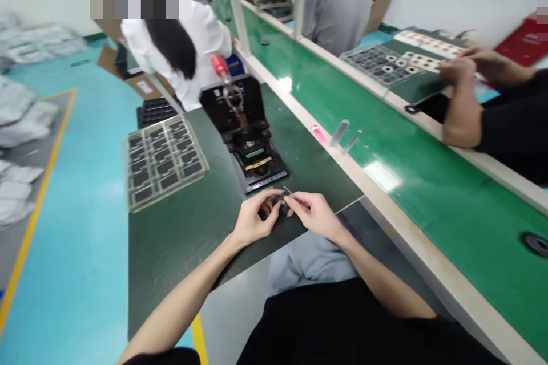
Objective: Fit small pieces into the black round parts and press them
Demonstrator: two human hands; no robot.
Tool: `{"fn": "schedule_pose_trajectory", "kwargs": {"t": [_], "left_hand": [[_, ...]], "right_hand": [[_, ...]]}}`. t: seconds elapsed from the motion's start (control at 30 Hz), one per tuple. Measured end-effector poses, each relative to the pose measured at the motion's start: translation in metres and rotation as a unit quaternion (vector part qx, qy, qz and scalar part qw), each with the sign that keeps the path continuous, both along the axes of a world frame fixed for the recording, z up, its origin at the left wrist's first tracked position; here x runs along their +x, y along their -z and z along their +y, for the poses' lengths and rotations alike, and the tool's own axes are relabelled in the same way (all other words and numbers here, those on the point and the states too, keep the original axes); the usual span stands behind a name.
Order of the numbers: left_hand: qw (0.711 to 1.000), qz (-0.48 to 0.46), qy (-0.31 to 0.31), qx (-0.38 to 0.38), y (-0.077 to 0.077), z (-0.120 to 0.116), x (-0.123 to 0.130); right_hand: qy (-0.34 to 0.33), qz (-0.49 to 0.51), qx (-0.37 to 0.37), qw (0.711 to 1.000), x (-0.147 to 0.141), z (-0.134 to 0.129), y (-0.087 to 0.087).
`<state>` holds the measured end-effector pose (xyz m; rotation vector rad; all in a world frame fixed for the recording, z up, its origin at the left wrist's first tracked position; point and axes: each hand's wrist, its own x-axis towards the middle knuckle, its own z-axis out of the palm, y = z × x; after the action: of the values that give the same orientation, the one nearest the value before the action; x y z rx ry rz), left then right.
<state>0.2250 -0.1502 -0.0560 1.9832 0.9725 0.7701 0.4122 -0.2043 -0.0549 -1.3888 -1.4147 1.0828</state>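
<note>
Close to the near edge of the dark green work table, my left hand [257,218] is closed around a small black round part [281,205]. My right hand [311,212] meets it from the other side, its fingers pinching a thin, pale stick-like piece [287,189] against the part. Fingers cover much of the part, so its exact kind cannot be made out. Just beyond my hands stands a black hand press [244,125] with a red-tipped lever [219,65] and a yellow strip on its base.
A clear tray [166,161] of black square pieces lies at the table's left. To the right runs a green conveyor [411,182] with a pale rim, carrying black rings [535,243]. Co-workers sit ahead and across; another person's hands [471,68] work near trays of white-ringed parts.
</note>
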Motion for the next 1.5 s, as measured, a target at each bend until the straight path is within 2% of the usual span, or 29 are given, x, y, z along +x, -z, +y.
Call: {"fn": "schedule_pose_trajectory", "kwargs": {"t": [0.1,0.23,0.3,0.37,0.47,0.6,0.67,0.8,0.9,1.03,1.13,1.27,1.37,1.5], "left_hand": [[1.0,0.009,0.005,0.02,0.006,0.004,0.0],[0.995,0.023,0.081,0.055,0.01,0.007,-0.001],[0.989,0.021,0.124,0.081,0.011,0.006,-0.001],[0.984,0.019,0.14,0.109,0.012,0.005,-0.001],[0.983,0.025,0.112,0.144,0.013,0.001,0.001],[0.98,0.055,0.063,0.182,0.014,-0.004,0.002],[0.978,0.073,0.042,0.189,0.015,-0.005,0.003],[0.982,0.093,0.023,0.165,0.019,-0.007,0.006],[0.99,0.071,0.047,0.113,0.018,-0.005,0.006],[0.989,0.047,0.116,0.074,0.013,0.001,0.002],[0.985,0.031,0.149,0.082,0.011,0.004,0.001],[0.987,0.036,0.126,0.095,0.014,0.0,0.004],[0.986,0.064,0.097,0.12,0.017,-0.004,0.009],[0.98,0.086,0.089,0.154,0.019,-0.008,0.011]], "right_hand": [[0.018,-0.024,0.015,0.999,0.009,0.005,0.005],[0.066,-0.024,0.056,0.996,0.031,-0.001,0.01],[0.068,-0.066,0.092,0.991,0.04,-0.004,0.007],[0.097,-0.121,0.134,0.979,0.044,-0.007,0.0],[0.157,-0.163,0.188,0.956,0.044,-0.007,-0.01],[0.161,-0.154,0.212,0.952,0.041,-0.005,-0.012],[0.162,-0.188,0.234,0.94,0.041,-0.006,-0.009],[0.147,-0.258,0.276,0.914,0.043,-0.011,0.0],[0.144,-0.276,0.274,0.91,0.048,-0.011,0.002],[0.161,-0.184,0.245,0.938,0.048,0.012,-0.003],[0.1,-0.114,0.229,0.962,0.039,0.045,-0.008],[0.016,-0.098,0.238,0.966,0.019,0.088,-0.005],[0.021,-0.098,0.253,0.962,0.01,0.103,0.006],[0.031,-0.097,0.251,0.963,0.009,0.104,0.019]]}}
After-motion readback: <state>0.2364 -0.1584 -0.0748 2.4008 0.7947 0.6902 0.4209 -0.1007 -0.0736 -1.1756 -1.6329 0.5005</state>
